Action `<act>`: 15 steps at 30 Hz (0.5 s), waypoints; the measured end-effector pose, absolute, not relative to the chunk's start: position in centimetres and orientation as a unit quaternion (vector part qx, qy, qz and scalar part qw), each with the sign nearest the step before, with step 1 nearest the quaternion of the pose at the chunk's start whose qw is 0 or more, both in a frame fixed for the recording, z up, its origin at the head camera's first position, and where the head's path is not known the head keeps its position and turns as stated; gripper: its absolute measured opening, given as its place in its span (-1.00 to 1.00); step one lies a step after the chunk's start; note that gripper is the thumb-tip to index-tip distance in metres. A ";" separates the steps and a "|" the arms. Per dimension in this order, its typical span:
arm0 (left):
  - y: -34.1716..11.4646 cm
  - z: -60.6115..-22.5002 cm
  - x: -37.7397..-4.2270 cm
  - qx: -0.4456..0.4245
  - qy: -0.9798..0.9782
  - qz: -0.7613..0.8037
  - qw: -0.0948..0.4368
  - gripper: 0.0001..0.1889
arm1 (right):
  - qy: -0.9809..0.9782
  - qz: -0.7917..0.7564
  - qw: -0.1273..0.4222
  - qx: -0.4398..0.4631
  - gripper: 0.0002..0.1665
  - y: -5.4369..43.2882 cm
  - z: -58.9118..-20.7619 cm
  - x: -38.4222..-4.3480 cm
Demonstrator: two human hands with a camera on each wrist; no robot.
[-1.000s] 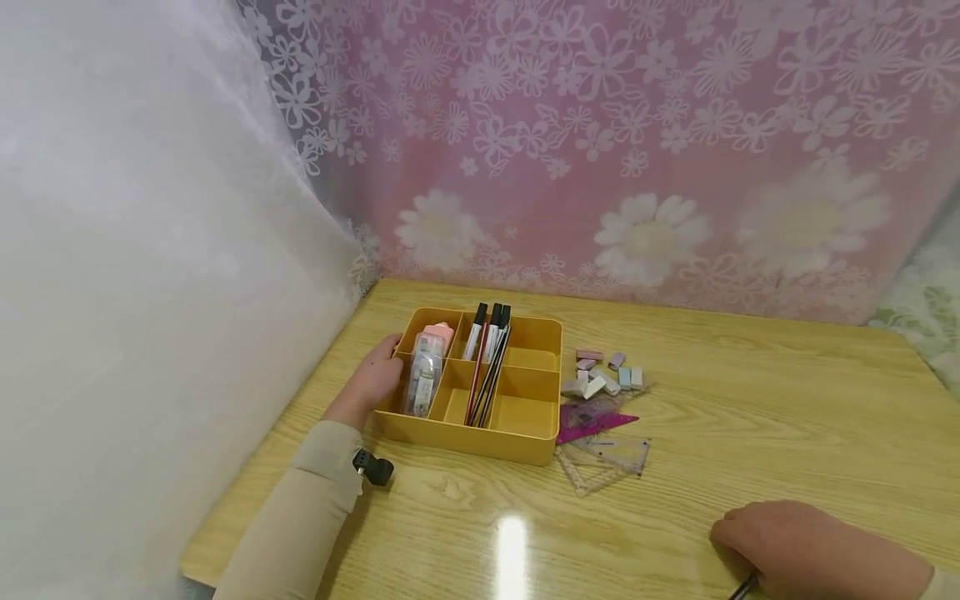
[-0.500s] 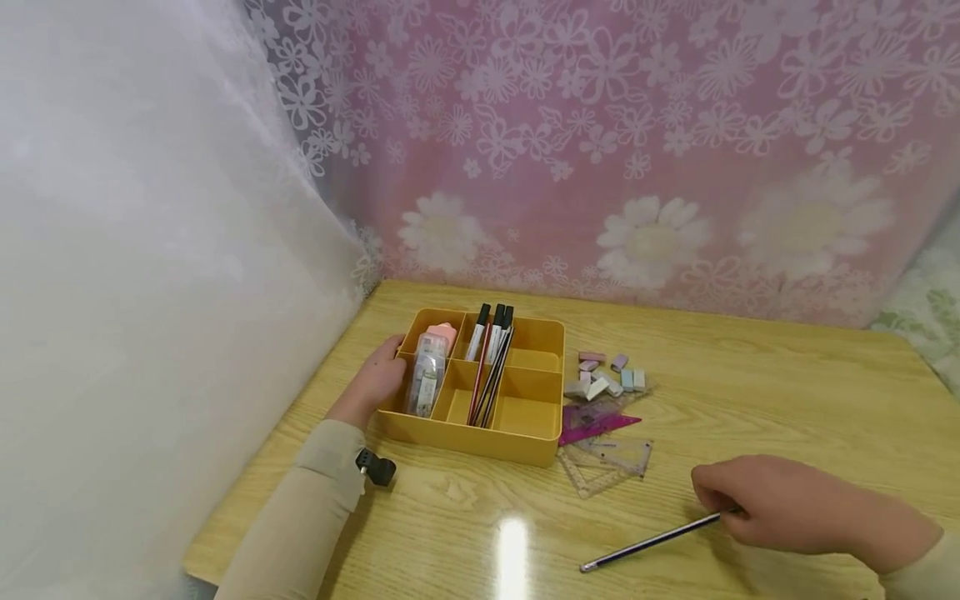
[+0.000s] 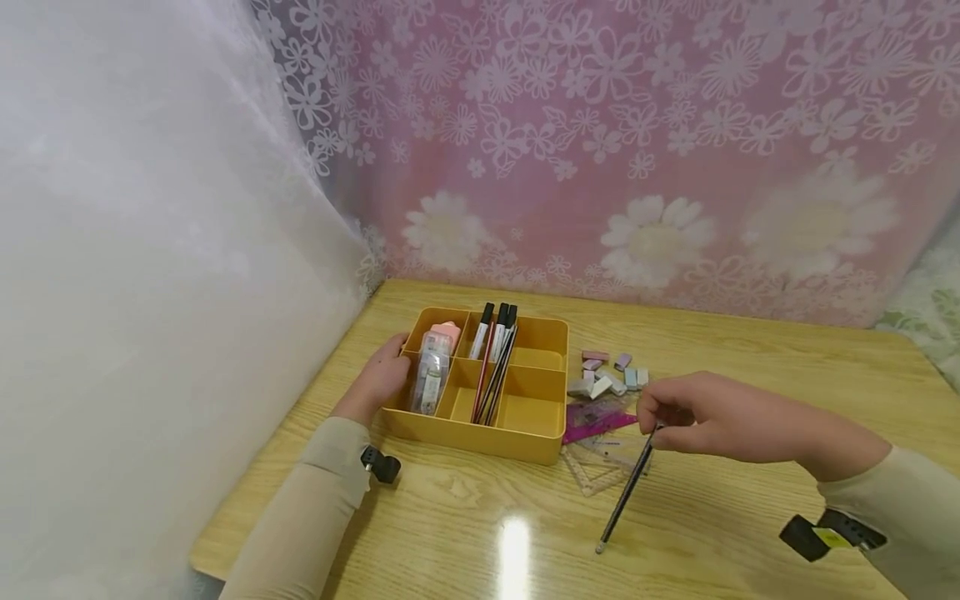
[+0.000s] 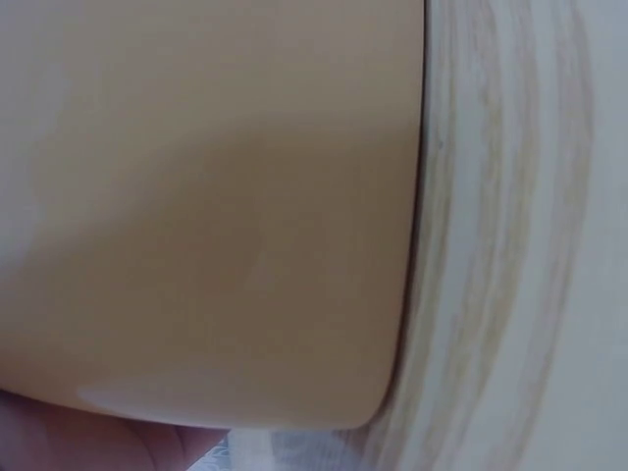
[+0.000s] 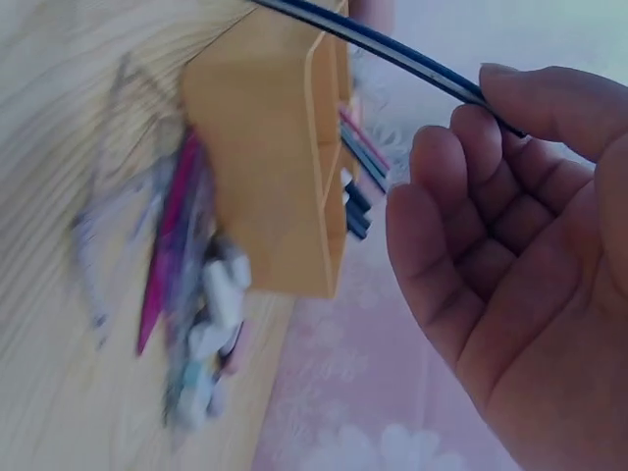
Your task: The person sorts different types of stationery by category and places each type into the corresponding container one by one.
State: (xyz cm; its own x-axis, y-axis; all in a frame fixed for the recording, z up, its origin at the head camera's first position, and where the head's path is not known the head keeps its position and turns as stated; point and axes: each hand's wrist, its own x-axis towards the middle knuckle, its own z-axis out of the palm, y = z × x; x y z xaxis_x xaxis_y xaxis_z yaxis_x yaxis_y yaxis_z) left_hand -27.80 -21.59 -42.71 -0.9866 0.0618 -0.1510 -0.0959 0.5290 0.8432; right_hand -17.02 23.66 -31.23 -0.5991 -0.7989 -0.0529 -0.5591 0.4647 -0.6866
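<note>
My right hand (image 3: 720,417) pinches a dark striped pencil (image 3: 627,498) between thumb and fingertips, above the table beside the rulers. The pencil slants down, its eraser end lowest. In the right wrist view, the thumb (image 5: 559,103) presses the pencil (image 5: 392,51) against the index finger, and the other fingers curl loosely. My left hand (image 3: 378,379) grips the left wall of a yellow compartment organizer (image 3: 480,437); part of its fingers is hidden. Inside the organizer stand black-capped markers (image 3: 480,337), several thin pencils (image 3: 495,383), a clear case (image 3: 431,375) and a pink item (image 3: 447,331).
Right of the organizer lie several small erasers (image 3: 600,386), a magenta ruler (image 3: 600,427) and clear set squares (image 3: 592,477). A flowered pink curtain (image 3: 525,208) hangs behind the wooden table (image 3: 420,533), and a white sheet (image 3: 150,292) hangs at the left.
My right hand has lifted the pencil from the lower right and carried it up and left towards the organizer. The pencil has swung to a steeper slant. My left hand stays on the organizer.
</note>
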 end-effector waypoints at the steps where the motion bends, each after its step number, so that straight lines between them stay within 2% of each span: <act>1: -21.6 -42.7 -27.8 -0.009 0.870 0.487 0.082 -0.43 | 0.837 -0.320 0.188 -0.402 -0.97 23.3 -30.9 -17.2; 10: -21.6 -42.8 -28.0 -0.006 0.870 0.485 0.086 -0.43 | 0.821 -0.385 0.191 -0.376 -0.90 20.5 -29.0 -19.3; 15: -21.7 -42.8 -27.9 -0.008 0.871 0.484 0.087 -0.43 | 0.818 -0.439 0.153 -0.340 -0.81 18.5 -28.7 -21.1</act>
State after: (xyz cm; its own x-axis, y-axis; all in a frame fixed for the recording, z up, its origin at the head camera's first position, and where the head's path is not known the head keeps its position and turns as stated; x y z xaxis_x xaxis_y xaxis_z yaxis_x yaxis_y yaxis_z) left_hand -27.94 -21.69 -42.83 -0.9849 0.0698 -0.1587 -0.0980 0.5308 0.8418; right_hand -21.13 18.54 -28.67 -0.7225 -0.6896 0.0485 -0.4215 0.3838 -0.8216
